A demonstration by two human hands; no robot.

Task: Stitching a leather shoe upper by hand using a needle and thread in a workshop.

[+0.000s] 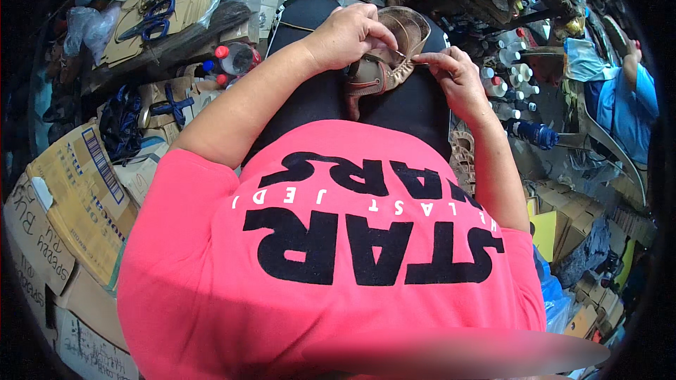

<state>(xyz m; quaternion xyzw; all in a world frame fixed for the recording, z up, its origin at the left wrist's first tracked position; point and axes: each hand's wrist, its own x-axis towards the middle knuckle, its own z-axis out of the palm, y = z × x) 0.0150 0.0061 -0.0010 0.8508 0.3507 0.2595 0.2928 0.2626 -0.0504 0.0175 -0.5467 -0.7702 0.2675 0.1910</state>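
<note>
A brown leather shoe upper (373, 76) rests across my dark-trousered thighs, with its opening upward and a gathered, stitched-looking seam on its right side. My left hand (352, 35) reaches over it from the left. Its fingers are closed in a pinch on the upper's edge near that seam. A thin pale strand shows across the thigh beside this hand. From the right comes my right hand (458, 81), thumb and forefinger drawn together by the seam. Whatever lies between those fingertips is too small to make out.
Blue-handled scissors (156, 21) lie on cardboard at the upper left. Red-capped bottles (236, 58) stand below them. Cardboard boxes (84, 190) crowd the left. More bottles (512, 74) line the right, beyond which a person in blue (623, 109) is visible.
</note>
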